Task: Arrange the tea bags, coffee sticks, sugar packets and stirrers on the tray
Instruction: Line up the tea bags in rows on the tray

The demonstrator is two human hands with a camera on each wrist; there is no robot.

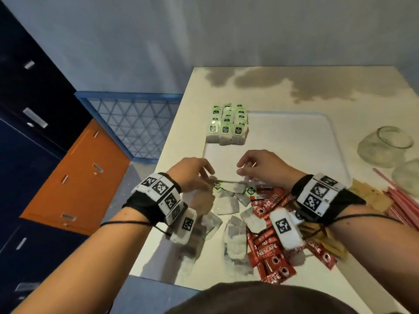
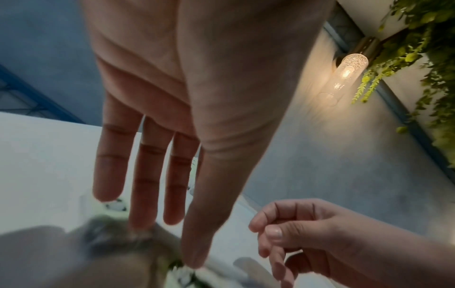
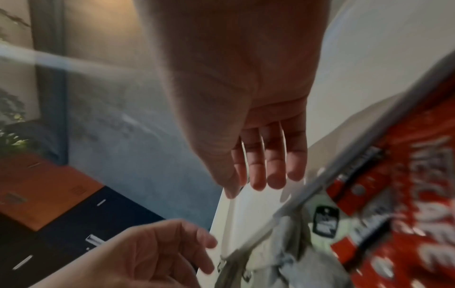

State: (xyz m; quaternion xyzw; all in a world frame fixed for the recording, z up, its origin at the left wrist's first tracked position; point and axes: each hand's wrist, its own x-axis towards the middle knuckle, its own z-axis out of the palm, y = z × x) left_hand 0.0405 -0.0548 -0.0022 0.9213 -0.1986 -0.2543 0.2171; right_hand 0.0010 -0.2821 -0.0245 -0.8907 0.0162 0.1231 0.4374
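Observation:
On the white tray, green-tagged tea bags lie in three neat rows at its far left corner. Loose tea bags sit in a heap in front of the tray, under both hands. My left hand reaches down with straight fingers whose tips touch the heap. My right hand hovers just right of it, thumb tip against the forefinger; nothing shows between them. Red coffee sticks lie right of the heap, with brown sugar packets and red stirrers further right.
Two glass jars stand at the table's right side, beside the tray. The table's left edge drops to the floor, where a blue crate and orange and dark blue cabinets stand. A wall runs behind the table.

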